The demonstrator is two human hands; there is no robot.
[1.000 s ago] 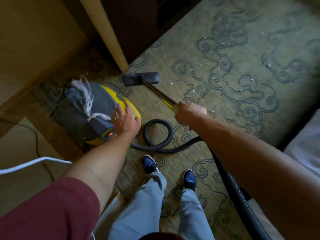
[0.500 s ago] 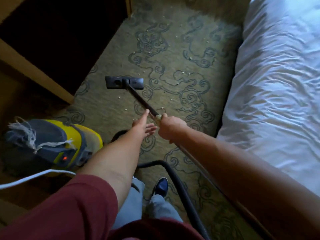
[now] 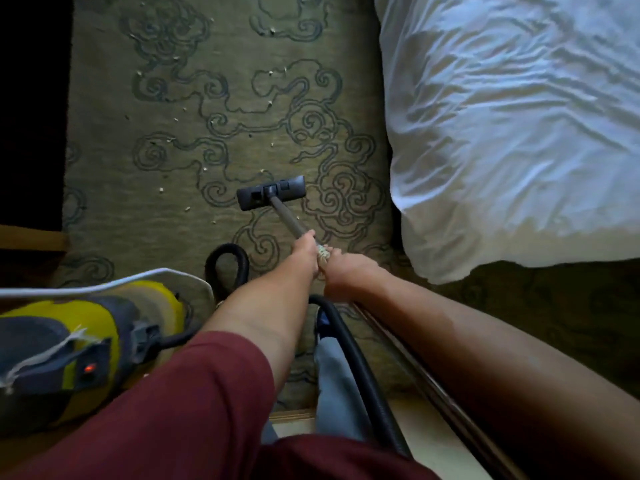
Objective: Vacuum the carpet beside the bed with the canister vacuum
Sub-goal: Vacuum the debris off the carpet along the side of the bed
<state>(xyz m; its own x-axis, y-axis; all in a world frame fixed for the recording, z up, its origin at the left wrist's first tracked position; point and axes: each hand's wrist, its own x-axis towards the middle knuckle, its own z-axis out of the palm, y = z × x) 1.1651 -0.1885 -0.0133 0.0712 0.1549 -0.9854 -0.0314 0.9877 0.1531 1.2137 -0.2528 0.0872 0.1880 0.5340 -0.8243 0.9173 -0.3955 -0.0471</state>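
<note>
Metal wand (image 3: 289,218) at frame centre: both hands are gripping it.
Left hand (image 3: 306,249) and right hand (image 3: 346,271) are holding the stiff, light tube; head (image 3: 271,193) is gliding over carpet (image 3: 207,133).

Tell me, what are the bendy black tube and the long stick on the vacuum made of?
The hose looks like ribbed, matte black plastic or rubber; it curves in loops. The wand looks like dull metal: straight, thin, rigid, though blur leaves that uncertain. The floor head seems dark moulded plastic.
</note>
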